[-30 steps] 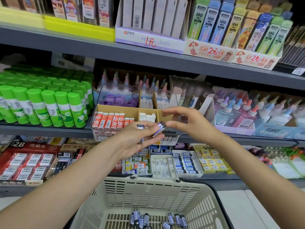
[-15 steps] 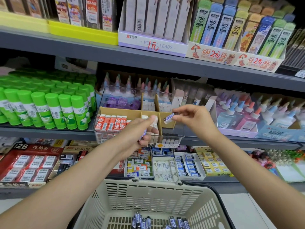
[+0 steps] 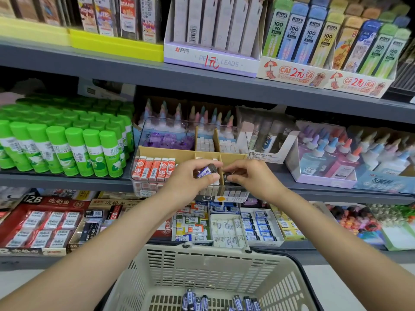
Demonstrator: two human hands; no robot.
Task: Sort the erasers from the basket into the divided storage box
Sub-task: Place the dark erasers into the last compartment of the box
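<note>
Hands over divided storage box (image 3: 157,151), shop shelf (image 3: 67,180).
Left hand (image 3: 190,178) pinches dark eraser (image 3: 207,170); right hand (image 3: 247,176) curled, its contents hidden. Basket (image 3: 202,261) cut off below.

Dark blue-sleeved eraser (image 3: 207,171) pinched above divided storage box (image 3: 157,151); more erasers (image 3: 221,303) in basket (image 3: 202,261).

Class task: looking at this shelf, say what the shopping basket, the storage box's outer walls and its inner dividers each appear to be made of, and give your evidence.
Shopping basket: moulded plastic, matt cream, judging by its even slotted walls. Storage box outer walls: clear glossy plastic, probably acrylic, since the bottles behind show through. Dividers: likely cardboard or thin wood; flat, matt tan sheets, too blurred to settle.
</note>
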